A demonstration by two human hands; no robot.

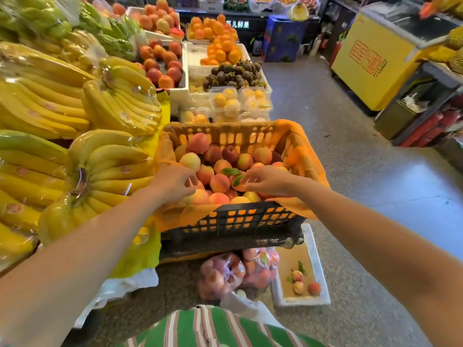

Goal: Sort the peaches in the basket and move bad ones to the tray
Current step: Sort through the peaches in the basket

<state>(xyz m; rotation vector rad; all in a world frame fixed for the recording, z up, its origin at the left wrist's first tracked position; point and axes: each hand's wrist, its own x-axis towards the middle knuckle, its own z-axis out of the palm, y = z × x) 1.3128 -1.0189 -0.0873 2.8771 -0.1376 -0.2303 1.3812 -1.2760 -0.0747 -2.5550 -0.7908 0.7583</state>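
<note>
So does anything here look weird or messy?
Nothing is spilled. The odd bits: green leaves among the basket fruit, by the peach the right hand holds, and three peaches lying apart with loose leaves in the white tray on the floor.

arms bare, sleeveless | shirt: green, white, reddish stripes

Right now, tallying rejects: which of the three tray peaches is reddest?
The rightmost peach in the tray; the other two, to its left, are paler, yellow-pink.

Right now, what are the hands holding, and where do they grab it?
The right hand pinches a leafy peach by its side. The left hand curls over another peach; hold unclear.
</note>
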